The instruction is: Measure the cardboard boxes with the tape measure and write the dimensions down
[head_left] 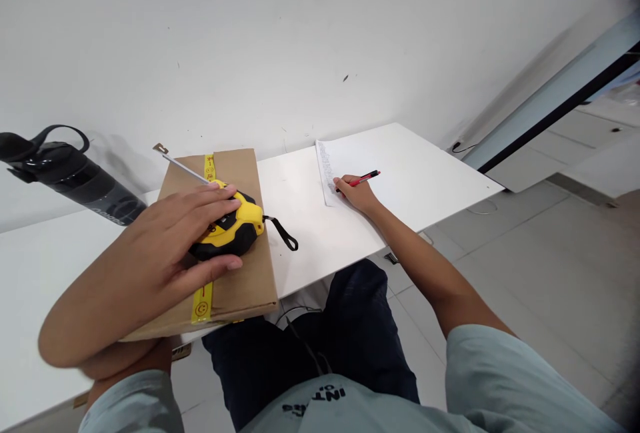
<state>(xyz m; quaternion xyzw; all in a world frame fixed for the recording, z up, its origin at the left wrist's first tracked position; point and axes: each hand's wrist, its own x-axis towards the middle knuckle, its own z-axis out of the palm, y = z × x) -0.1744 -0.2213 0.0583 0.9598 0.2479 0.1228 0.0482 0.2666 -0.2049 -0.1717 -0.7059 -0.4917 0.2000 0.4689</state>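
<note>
My left hand (185,230) is closed round a yellow and black tape measure (245,214), which rests over a cardboard box (253,273). A short length of metal blade sticks out towards the box's far left corner, and a black wrist strap hangs off the other end. Yellow printed tape (202,301) runs along the box top. To the right, my right hand (356,192) grips a red and black pen (367,178), low over a sheet of paper (325,165) with handwriting down it. The pen's tip is hidden by my fingers.
A dark water bottle (87,176) with a loop handle stands left of the box. The white table (425,180) runs along a marked white wall (280,53). My legs are under its near edge. A glass-like panel (555,93) stands at the far right.
</note>
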